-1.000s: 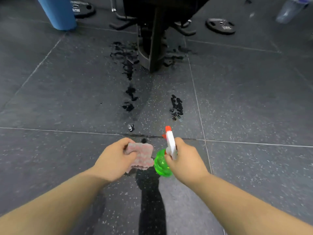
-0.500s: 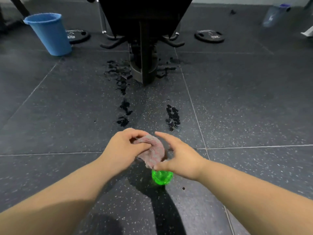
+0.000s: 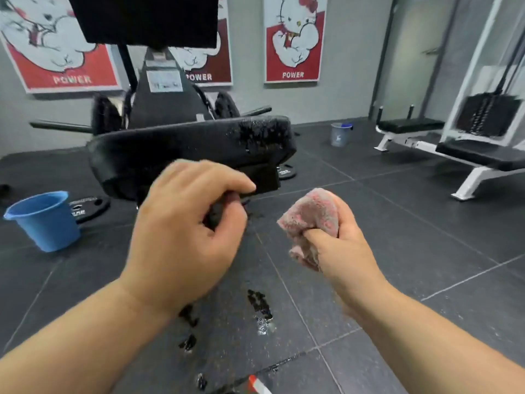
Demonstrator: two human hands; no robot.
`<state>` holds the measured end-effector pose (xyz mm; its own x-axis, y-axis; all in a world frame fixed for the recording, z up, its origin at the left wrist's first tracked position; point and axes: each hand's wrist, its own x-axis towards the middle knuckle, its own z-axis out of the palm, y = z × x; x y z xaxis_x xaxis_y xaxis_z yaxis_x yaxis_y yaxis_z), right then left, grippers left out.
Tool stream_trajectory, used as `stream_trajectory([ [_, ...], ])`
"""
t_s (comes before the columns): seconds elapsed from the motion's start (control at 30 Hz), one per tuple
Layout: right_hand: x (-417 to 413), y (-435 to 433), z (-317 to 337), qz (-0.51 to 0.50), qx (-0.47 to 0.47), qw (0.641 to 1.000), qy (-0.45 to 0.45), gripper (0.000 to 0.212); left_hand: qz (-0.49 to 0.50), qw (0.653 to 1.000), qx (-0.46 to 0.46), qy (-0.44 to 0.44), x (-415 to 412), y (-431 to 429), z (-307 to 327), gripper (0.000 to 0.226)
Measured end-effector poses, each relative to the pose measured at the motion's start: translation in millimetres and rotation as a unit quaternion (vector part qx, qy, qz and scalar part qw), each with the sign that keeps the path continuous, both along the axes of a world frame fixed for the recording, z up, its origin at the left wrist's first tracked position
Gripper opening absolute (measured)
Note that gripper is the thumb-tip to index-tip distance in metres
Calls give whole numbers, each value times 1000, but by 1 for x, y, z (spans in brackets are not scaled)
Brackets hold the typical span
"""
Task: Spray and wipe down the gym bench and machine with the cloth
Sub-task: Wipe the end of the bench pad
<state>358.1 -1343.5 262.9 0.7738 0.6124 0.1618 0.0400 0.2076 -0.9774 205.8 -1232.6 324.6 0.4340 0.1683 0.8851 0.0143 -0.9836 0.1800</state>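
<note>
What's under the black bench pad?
A black bracket sits beneath its right end; one weight plate lies on the floor by the left end, another by the right. The left hand hides the middle underside.

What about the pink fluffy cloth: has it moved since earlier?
Yes: the pink cloth passed from left hand to right hand, right of the wet floor streaks.
</note>
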Motion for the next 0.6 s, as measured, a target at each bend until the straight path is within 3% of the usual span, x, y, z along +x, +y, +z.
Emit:
stream_trajectory([
  [0.07, -13, 14, 33, -57, 30, 998, -23, 56, 95, 995, -12, 11, 3, 28, 43, 28],
  [0.17, -30, 43, 70, -139, 83, 985, -55, 38, 165, 960, -98, 203, 20, 74, 81, 35],
  [0.23, -36, 60, 79, -201, 52, 970, -125, 32, 186, 923, -107, 319, 28, 84, 85, 35],
  [0.27, -40, 68, 80, -206, -8, 961, -185, 33, 191, 915, -100, 341, 28, 86, 85, 36],
  [0.37, -44, 89, 71, -169, -151, 923, -311, 45, 191, 910, -86, 357, 22, 90, 87, 38],
  [0.5, -26, 110, 70, -175, -114, 929, -305, 49, 214, 911, -95, 339, 24, 88, 87, 38],
  [0.6, 4, 117, 86, -203, -33, 952, -227, 30, 221, 914, -74, 331, 28, 87, 82, 39],
])
